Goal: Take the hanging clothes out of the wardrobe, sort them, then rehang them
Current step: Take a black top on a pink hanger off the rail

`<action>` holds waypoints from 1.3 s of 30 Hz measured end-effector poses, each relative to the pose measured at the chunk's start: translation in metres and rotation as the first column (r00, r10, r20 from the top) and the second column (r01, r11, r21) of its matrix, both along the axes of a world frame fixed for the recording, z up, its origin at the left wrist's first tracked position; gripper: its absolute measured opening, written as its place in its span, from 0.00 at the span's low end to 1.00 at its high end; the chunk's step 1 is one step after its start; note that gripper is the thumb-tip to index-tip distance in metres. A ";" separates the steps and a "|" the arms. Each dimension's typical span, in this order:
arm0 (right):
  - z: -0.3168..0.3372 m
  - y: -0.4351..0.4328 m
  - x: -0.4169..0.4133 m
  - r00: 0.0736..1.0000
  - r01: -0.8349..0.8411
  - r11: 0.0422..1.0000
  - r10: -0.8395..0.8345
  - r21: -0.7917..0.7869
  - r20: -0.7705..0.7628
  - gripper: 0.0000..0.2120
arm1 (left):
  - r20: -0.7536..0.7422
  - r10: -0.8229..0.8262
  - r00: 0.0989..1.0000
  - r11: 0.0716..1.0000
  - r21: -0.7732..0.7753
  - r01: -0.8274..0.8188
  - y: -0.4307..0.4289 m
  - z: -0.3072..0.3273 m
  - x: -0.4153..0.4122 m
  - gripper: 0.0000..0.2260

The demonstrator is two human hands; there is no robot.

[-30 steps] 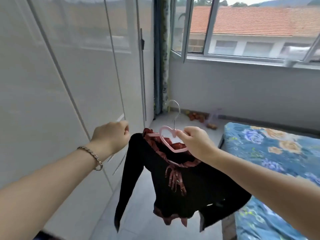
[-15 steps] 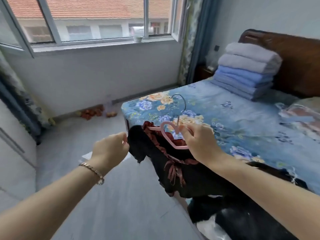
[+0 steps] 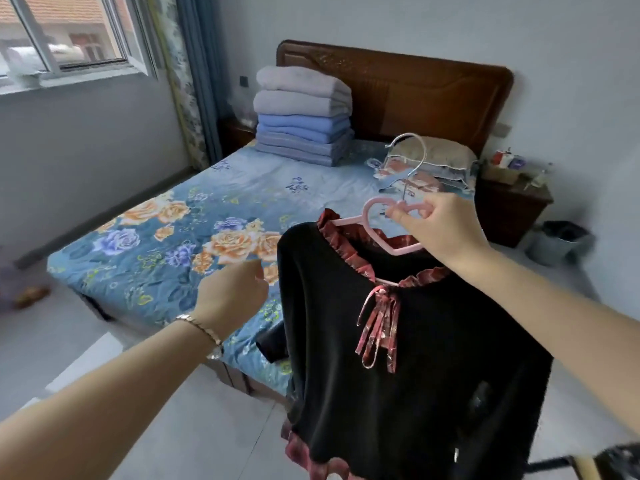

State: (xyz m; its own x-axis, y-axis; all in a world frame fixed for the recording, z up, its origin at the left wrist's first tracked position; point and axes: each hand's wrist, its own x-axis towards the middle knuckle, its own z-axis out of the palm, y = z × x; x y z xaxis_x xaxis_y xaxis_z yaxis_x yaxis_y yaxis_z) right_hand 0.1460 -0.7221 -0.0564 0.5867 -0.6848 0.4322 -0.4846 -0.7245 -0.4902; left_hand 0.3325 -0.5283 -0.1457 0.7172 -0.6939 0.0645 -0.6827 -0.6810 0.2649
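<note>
A black top (image 3: 349, 341) with a red plaid frilled collar and a red bow hangs on a pink heart-shaped hanger (image 3: 375, 216) with a metal hook. My right hand (image 3: 440, 230) grips the hanger at its neck and holds the garment up over the near edge of the bed (image 3: 166, 237). My left hand (image 3: 230, 294) hovers just left of the top's shoulder, fingers loosely curled, holding nothing. It wears a bracelet. Another dark garment (image 3: 273, 342) lies on the bed's edge, mostly hidden behind the black top. The wardrobe is out of view.
The bed has a blue floral sheet, a stack of folded blankets (image 3: 301, 116) and pillows (image 3: 433, 164) by the wooden headboard (image 3: 415, 88). A nightstand (image 3: 512, 206) and a bin (image 3: 557, 242) stand at the right. A window (image 3: 69, 32) is at the left.
The view has swung right from the wardrobe and window to the bed. My right hand carried the hanger with the black top along; my left hand stayed beside it, holding nothing.
</note>
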 end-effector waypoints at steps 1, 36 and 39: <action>-0.003 -0.016 -0.003 1.000 0.023 1.000 -0.023 -0.003 0.014 0.25 | -0.002 -0.017 1.000 1.000 0.005 0.017 -0.013 -0.002 0.000 0.10; -0.403 -0.455 0.122 0.744 0.486 0.610 0.088 0.626 -0.663 0.18 | -0.399 0.321 0.859 0.865 0.492 -0.095 -0.399 -0.224 0.090 0.17; -0.391 -0.424 0.145 0.716 0.350 0.574 0.345 0.740 -0.607 0.11 | -0.400 0.287 0.870 0.899 0.426 -0.101 -0.380 -0.214 0.094 0.11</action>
